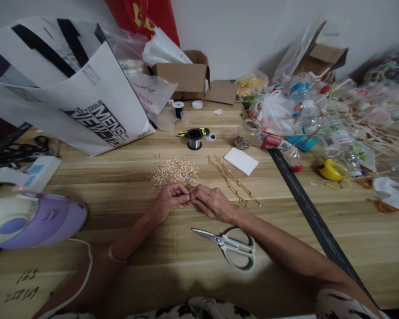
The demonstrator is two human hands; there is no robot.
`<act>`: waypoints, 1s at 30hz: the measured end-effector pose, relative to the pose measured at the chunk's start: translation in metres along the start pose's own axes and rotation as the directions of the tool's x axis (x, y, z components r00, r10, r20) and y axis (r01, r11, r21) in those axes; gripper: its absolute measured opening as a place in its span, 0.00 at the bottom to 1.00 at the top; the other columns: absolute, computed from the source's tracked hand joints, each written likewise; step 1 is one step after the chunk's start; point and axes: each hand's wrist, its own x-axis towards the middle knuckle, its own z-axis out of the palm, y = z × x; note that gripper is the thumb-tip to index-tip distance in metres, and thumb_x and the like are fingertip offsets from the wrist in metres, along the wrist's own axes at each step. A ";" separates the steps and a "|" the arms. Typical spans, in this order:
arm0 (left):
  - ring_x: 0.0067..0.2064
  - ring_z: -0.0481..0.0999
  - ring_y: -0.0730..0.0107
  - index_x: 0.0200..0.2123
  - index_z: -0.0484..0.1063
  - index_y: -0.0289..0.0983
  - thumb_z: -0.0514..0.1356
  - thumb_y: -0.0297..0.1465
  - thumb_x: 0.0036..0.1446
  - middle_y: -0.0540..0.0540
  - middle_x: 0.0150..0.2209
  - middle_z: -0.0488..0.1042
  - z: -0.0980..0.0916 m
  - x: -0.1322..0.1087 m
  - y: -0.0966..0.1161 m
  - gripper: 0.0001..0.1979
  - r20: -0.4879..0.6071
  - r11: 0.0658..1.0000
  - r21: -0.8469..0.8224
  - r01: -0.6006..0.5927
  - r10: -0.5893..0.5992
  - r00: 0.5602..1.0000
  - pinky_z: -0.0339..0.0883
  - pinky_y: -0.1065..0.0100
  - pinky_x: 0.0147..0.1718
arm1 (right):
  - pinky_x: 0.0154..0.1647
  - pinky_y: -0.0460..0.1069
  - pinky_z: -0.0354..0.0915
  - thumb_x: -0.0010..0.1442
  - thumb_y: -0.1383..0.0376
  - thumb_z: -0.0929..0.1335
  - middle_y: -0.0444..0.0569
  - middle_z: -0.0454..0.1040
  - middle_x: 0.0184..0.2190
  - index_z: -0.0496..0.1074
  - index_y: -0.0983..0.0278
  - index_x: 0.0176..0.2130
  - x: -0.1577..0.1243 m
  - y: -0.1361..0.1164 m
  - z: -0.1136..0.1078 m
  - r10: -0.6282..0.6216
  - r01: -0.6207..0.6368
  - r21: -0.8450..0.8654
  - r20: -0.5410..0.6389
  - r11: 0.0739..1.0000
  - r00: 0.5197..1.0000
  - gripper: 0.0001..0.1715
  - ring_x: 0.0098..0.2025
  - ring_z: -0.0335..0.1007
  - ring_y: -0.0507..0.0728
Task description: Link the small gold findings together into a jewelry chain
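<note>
My left hand (170,200) and my right hand (213,203) meet at the fingertips, low over the table. Both are closed in a pinch. What lies between the fingers is too small to make out. A fine pale strand (171,239) runs down the table below them; whether it reaches the fingers I cannot tell. Just beyond my left hand is a heap of small gold and clear beads (174,172). Beaded gold chains (231,182) lie beyond my right hand and wrist. Scissors (231,246) with pale green handles rest beside my right forearm, blades pointing left.
Behind the beads stand a wire spool (194,140) and a black thread spool (178,110). A white pad (241,161) and a bead jar (249,134) sit to the right. A large paper bag (96,102) and a purple appliance (49,219) occupy the left. Plastic bottles (339,137) crowd the right.
</note>
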 end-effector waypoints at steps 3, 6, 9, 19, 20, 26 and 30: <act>0.24 0.74 0.74 0.25 0.69 0.32 0.67 0.33 0.42 0.49 0.21 0.76 0.000 0.000 0.001 0.11 0.004 1.000 -0.014 -0.001 0.001 1.000 0.68 0.73 0.26 | 0.34 0.47 0.62 0.65 0.67 0.57 0.53 0.69 0.36 0.63 0.65 0.39 0.000 0.000 0.000 0.011 -0.011 0.022 -0.001 1.000 1.000 0.08 0.37 0.66 0.54; 0.24 0.74 0.74 0.24 0.69 0.32 0.68 0.32 0.41 0.49 0.21 0.75 0.001 -0.001 0.002 0.12 0.007 0.999 -0.036 0.001 -0.001 1.000 0.68 0.73 0.26 | 0.36 0.47 0.62 0.64 0.68 0.58 0.53 0.69 0.37 0.64 0.65 0.39 0.001 0.000 0.000 0.022 -0.018 0.131 -0.027 0.991 0.999 0.07 0.38 0.65 0.54; 0.24 0.74 0.75 0.23 0.69 0.32 0.68 0.31 0.41 0.50 0.21 0.75 0.001 -0.001 0.004 0.11 0.011 0.999 -0.037 -0.010 0.011 1.000 0.68 0.74 0.26 | 0.37 0.48 0.62 0.63 0.67 0.60 0.51 0.69 0.34 0.65 0.65 0.38 0.002 0.000 -0.001 0.090 -0.065 0.283 -0.076 0.957 0.993 0.06 0.35 0.65 0.53; 0.24 0.71 0.78 0.24 0.70 0.32 0.67 0.29 0.44 0.51 0.22 0.73 0.000 -0.001 0.004 0.08 -0.009 0.994 0.011 -0.108 0.108 0.994 0.66 0.75 0.26 | 0.24 0.42 0.56 0.58 0.60 0.66 0.43 0.66 0.26 0.67 0.67 0.36 0.006 -0.001 0.002 0.404 -0.360 0.590 0.061 0.723 0.913 0.11 0.25 0.59 0.48; 0.24 0.71 0.78 0.24 0.71 0.32 0.66 0.29 0.45 0.51 0.22 0.73 0.000 -0.001 0.004 0.08 -0.010 0.993 0.010 -0.117 0.118 0.993 0.66 0.75 0.26 | 0.24 0.42 0.56 0.57 0.60 0.67 0.43 0.66 0.26 0.67 0.67 0.36 0.006 -0.001 0.003 0.413 -0.368 0.595 0.067 0.714 0.908 0.12 0.25 0.58 0.48; 0.25 0.72 0.77 0.25 0.71 0.32 0.66 0.28 0.45 0.50 0.23 0.73 0.002 -0.002 0.006 0.07 0.017 0.983 0.027 -0.182 0.181 0.983 0.66 0.74 0.26 | 0.21 0.42 0.55 0.55 0.59 0.69 0.41 0.66 0.22 0.66 0.66 0.37 0.006 -0.002 0.010 0.470 -0.390 0.658 0.062 0.644 0.880 0.14 0.22 0.59 0.47; 0.25 0.72 0.76 0.26 0.70 0.32 0.65 0.28 0.47 0.50 0.24 0.73 0.003 -0.003 0.006 0.07 0.026 0.972 0.041 -0.232 0.232 0.972 0.66 0.74 0.26 | 0.23 0.43 0.62 0.55 0.58 0.69 0.44 0.70 0.25 0.62 0.65 0.38 0.007 -0.006 0.010 0.490 -0.375 0.800 0.118 0.468 0.864 0.16 0.24 0.66 0.49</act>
